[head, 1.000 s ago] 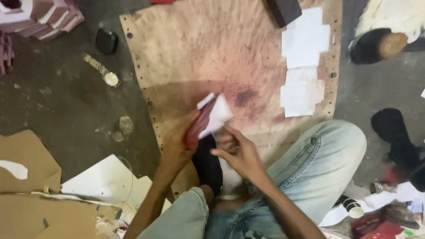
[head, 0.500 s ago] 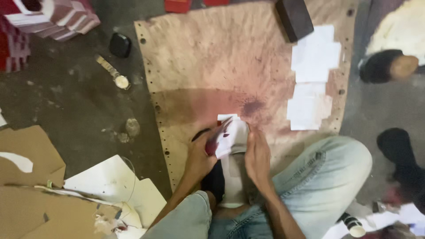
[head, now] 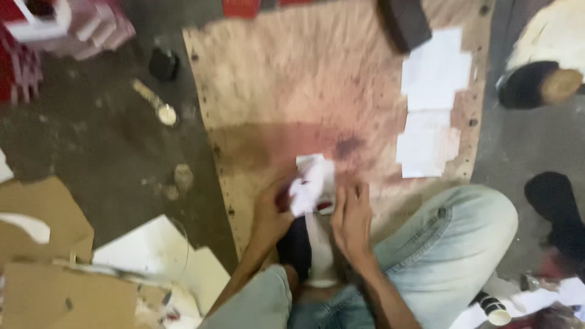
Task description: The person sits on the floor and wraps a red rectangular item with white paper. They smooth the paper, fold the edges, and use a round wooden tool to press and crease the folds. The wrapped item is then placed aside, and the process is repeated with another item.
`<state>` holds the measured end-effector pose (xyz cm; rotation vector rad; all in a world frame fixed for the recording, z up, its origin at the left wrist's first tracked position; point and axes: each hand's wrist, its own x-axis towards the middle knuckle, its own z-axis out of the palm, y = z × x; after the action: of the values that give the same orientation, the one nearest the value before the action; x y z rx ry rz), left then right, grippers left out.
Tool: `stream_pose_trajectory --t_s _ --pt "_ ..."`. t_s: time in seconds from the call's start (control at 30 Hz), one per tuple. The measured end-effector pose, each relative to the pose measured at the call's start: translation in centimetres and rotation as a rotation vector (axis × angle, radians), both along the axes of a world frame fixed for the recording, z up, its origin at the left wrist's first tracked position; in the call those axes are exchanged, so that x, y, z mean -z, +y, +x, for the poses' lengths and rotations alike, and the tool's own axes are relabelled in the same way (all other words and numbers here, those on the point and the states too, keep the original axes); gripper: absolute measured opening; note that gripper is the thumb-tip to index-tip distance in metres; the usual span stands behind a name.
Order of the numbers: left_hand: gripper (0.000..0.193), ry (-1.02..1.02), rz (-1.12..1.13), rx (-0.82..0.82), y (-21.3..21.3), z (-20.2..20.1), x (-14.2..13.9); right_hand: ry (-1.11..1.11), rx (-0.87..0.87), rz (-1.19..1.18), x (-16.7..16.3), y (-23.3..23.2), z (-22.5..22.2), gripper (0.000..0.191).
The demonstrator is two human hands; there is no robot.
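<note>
Bare centre of the stained board (head: 292, 79); white paper sheets (head: 434, 100) along its right edge, dark block (head: 405, 21) at its top edge.

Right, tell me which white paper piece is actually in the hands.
The crumpled white piece at the board's near edge, between the left hand and right hand. The other white sheets lie flat and untouched along the board's right side.

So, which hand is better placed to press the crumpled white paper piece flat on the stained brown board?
Probably the right hand: it lies open and flat beside the crumpled white paper piece on the stained brown board, fingers extended. The left hand is curled around the paper, seemingly gripping it.
</note>
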<state>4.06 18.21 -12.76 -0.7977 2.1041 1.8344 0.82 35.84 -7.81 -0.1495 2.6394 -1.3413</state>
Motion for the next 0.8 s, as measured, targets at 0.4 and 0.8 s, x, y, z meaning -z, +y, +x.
stream_pose_trajectory --t_s 0.4,0.8 --pt "0.036 -0.401 0.036 -0.026 -1.2 0.8 0.9 -0.306 0.208 -0.029 1.2 0.8 0.3 0.039" --pt "0.050 0.037 0.068 -0.211 -2.8 0.5 -1.1 -0.282 0.212 -0.146 2.3 1.2 0.5 0.045"
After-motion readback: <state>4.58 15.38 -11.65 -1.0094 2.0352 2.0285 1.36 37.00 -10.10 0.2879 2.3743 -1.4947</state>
